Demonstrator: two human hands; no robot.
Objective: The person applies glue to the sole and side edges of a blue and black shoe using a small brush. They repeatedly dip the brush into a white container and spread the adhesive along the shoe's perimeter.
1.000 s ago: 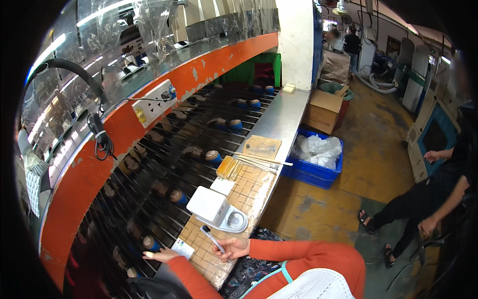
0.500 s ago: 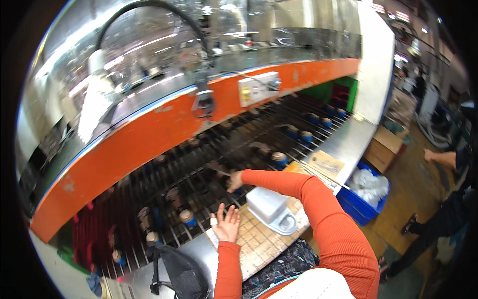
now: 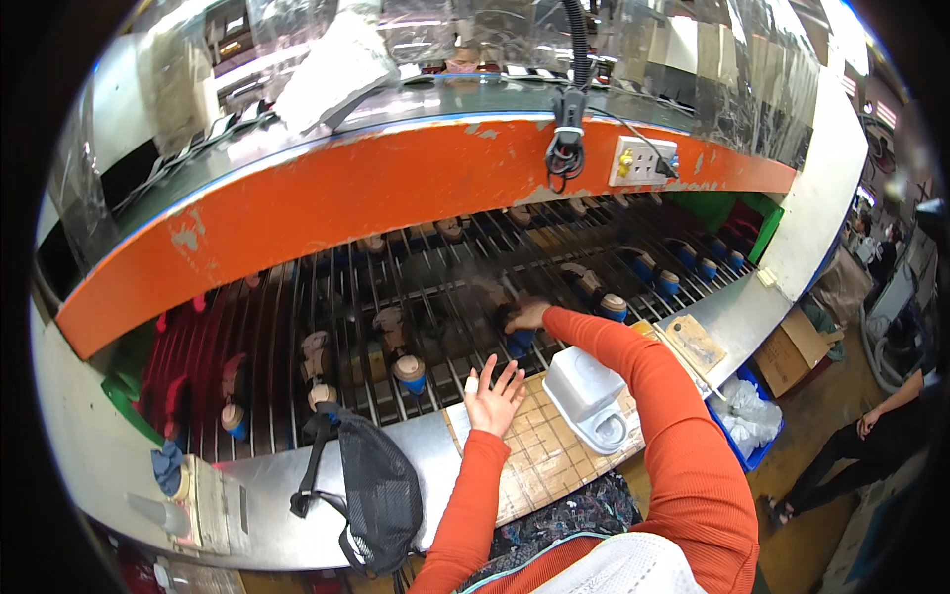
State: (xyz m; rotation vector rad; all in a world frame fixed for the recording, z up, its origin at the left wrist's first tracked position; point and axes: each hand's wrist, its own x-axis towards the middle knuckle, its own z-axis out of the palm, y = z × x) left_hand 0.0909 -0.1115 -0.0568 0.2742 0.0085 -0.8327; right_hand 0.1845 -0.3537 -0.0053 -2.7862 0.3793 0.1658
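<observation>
On the left, a black bag (image 3: 381,505) lies on the shiny table (image 3: 272,510), maybe put there to be out of the way. Next, the left hand (image 3: 497,398) is wide, palm up and with nothing in it, perhaps to keep clear, while the right hand (image 3: 526,315) reaches over the metal bars (image 3: 282,396) to a blue-ended shoe shape (image 3: 520,344), its fingers too blurry to tell what they hold. Farther right, a white box (image 3: 582,381) sits on the table, likely kept close for easy reach.
</observation>
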